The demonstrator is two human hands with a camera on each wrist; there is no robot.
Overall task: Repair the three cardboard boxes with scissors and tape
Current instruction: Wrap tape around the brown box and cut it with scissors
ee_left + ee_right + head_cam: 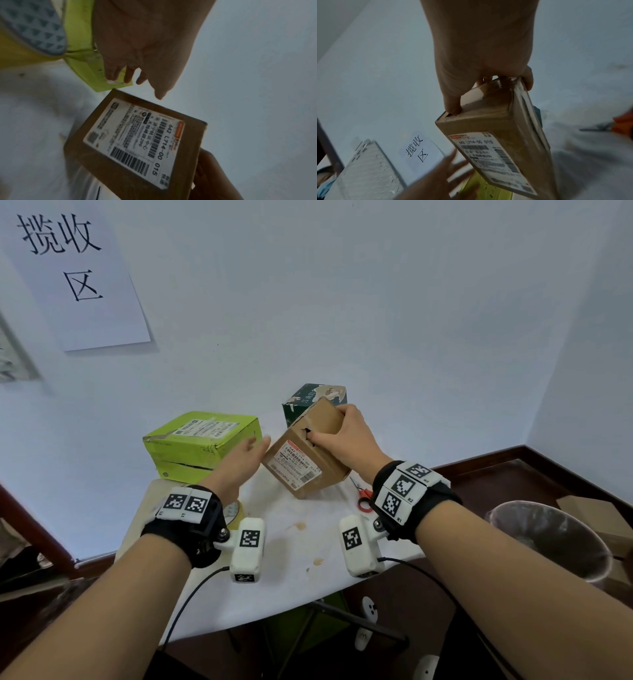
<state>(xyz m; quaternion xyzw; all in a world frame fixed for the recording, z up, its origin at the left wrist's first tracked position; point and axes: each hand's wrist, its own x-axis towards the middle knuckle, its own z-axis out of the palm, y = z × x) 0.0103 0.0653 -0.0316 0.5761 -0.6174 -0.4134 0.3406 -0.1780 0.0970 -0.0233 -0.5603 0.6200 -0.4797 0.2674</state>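
The right hand [346, 436] has its grip on the top of the brown cardboard box [306, 460], fingers curled over the upper edge and thumb pressed at a torn hole near one corner; the box tilts, lifted off the tabletop [301, 546]. The left hand [245, 458] is spread, holds nothing, and sits just left of the grip, reaching toward the box's labelled face. Beyond that hand lies the green box [202, 445]; behind the grip stands the dark green box [313, 400]. Below the grip lie the red-handled scissors [363, 496]; the tape roll [234, 513] sits by the left wrist. The repair appears barely begun: the hole is open, the tools untouched. The shipping label [137, 140] reads "642 L714-00 015"; a wall sheet [73, 272] reads "揽收区".
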